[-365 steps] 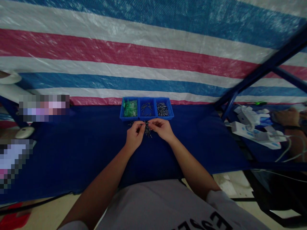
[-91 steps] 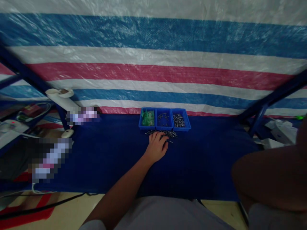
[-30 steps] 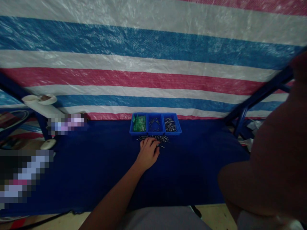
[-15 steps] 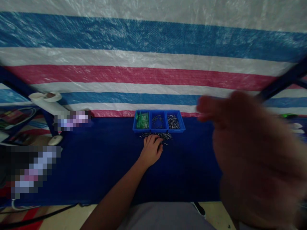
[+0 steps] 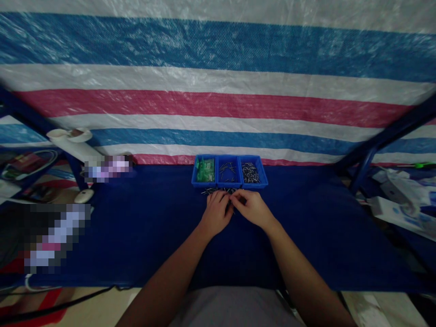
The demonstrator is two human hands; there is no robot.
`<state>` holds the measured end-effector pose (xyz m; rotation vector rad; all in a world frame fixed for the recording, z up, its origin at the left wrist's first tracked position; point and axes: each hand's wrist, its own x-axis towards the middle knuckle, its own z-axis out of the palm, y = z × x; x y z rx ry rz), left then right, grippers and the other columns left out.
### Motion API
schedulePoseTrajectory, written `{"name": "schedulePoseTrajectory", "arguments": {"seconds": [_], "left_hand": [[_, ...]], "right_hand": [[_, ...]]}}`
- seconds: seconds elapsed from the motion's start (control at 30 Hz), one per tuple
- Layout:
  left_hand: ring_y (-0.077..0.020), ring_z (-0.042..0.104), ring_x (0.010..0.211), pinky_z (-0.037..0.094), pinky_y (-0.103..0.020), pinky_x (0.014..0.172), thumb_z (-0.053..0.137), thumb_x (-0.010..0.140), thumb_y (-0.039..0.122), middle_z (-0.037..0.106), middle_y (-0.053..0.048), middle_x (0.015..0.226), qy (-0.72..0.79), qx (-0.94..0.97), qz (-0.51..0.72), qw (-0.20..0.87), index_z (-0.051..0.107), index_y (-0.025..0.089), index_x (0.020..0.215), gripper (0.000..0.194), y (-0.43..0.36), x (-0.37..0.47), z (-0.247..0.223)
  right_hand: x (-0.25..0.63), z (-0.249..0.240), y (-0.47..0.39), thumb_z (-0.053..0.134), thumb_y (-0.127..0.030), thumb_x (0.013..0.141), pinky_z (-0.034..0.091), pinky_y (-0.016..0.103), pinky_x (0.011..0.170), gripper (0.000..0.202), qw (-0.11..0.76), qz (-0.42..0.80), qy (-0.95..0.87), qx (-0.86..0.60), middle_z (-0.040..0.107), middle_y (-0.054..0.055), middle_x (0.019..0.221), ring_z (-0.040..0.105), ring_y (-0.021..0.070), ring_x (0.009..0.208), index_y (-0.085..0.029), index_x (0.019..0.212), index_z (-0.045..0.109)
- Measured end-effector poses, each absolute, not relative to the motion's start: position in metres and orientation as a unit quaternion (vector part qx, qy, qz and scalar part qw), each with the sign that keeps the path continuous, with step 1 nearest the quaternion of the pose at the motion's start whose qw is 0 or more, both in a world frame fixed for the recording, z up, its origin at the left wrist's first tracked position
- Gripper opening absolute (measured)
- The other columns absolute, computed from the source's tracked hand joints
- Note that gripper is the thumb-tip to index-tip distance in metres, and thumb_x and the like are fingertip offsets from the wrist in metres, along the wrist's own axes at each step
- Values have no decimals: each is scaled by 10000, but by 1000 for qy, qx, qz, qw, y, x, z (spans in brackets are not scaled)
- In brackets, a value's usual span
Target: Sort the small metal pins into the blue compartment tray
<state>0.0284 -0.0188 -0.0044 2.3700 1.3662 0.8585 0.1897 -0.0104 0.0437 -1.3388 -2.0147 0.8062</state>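
Loose thin metal pieces [image 5: 210, 190] lie on the blue table in front of three joined blue bins. My left hand [image 5: 217, 212] rests palm down over the pile, its fingers curled; what they hold, if anything, is hidden. Beside it, my right hand [image 5: 251, 206] has thumb and index finger pinched together at the pile, close to the left fingertips, on something too small to name. The left bin [image 5: 204, 185] contains green packets [image 5: 205, 170], the middle bin [image 5: 229, 185] a few thin pieces, and the right bin [image 5: 254, 185] many metal pieces.
The blue table [image 5: 143, 227] stands against a striped plastic sheet [image 5: 218, 106]. At the left are a white roll [image 5: 73, 145] and a white mouse-like object [image 5: 83, 196]. White boxes [image 5: 398, 213] lie at the far right, near a dark blue frame post [image 5: 364, 170].
My right hand, blurred and raised close to the camera before, has come down to the pile beside my left hand. The left hand stays over the pile.
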Motion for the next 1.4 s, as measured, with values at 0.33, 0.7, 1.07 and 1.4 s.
{"name": "schedulePoseTrajectory", "arguments": {"seconds": [0.33,0.7,1.07,1.4], "left_hand": [[-216,548,1058,394,-410,934,500,883,167,632,-55,1062,486,788,335,175,579,211,1061,199,-15,26,-5],[-215,560,1057,400,-413,929,489,895,184,637,-55,1060,482,787,339,182,587,213,1045,181,-15,26,-5],[-210,559,1058,398,-413,929,492,893,181,634,-51,1065,484,785,341,182,589,216,1050,188,-13,26,-8],[-205,554,1057,392,-409,927,494,896,183,624,-49,1072,484,787,335,185,590,216,1058,192,-14,26,-6]], "right_hand": [[195,28,-8,547,-156,835,424,245,681,164,156,224,-809,-521,709,35,869,646,162,793,-203,923,676],[193,24,-5,574,-124,799,396,242,639,87,174,235,-801,-522,666,21,772,605,144,704,-186,797,635],[197,22,-2,589,-77,761,399,229,612,114,212,275,-795,-498,648,4,708,578,122,642,-175,754,646],[197,23,-3,597,-75,752,399,226,622,103,201,264,-800,-500,632,15,735,573,120,656,-165,715,630]]}}
